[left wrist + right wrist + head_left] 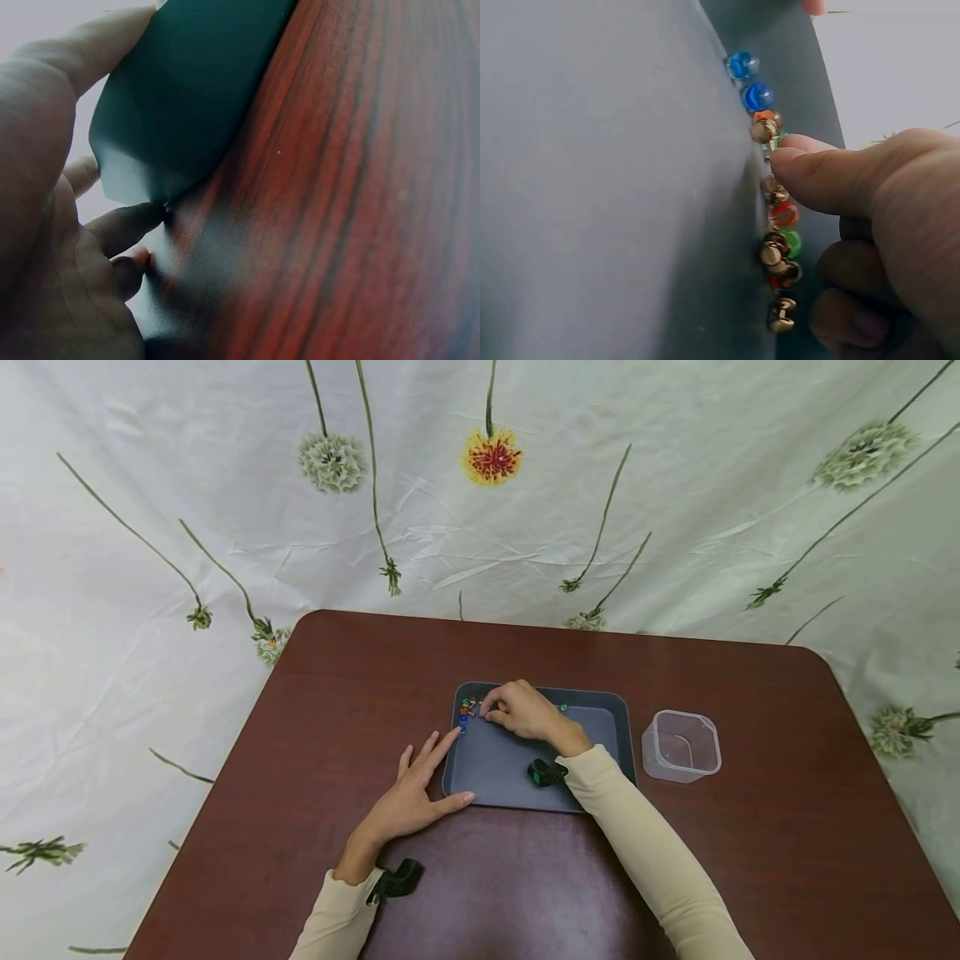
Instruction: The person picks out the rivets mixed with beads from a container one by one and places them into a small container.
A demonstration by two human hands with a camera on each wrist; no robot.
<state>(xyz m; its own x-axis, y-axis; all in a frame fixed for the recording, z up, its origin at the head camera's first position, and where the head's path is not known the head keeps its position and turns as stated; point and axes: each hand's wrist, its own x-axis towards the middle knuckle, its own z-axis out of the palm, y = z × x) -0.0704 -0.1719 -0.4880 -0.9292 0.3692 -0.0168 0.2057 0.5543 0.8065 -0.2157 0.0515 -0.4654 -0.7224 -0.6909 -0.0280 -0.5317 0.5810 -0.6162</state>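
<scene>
The grey tray [517, 777] lies on the table, with glass marbles [758, 97] in blue, orange and green lined up along its wall. Small gold spool-shaped studs [782, 315] lie among them. At the tray's far left part, my right hand [525, 708] reaches into this row. Its thumb and forefinger pinch a gold stud [764, 131] between the marbles, partly hidden by the fingertips. My left hand [412, 802] rests at the tray's left side with fingers spread and fairly straight, the thumb on the near-left corner and fingertips along the left rim.
A clear plastic container [681, 747] stands to the right of the tray. One green marble [563, 707] sits apart near the tray's far wall. The brown table [795, 827] ends at a flowered cloth [675, 460] behind.
</scene>
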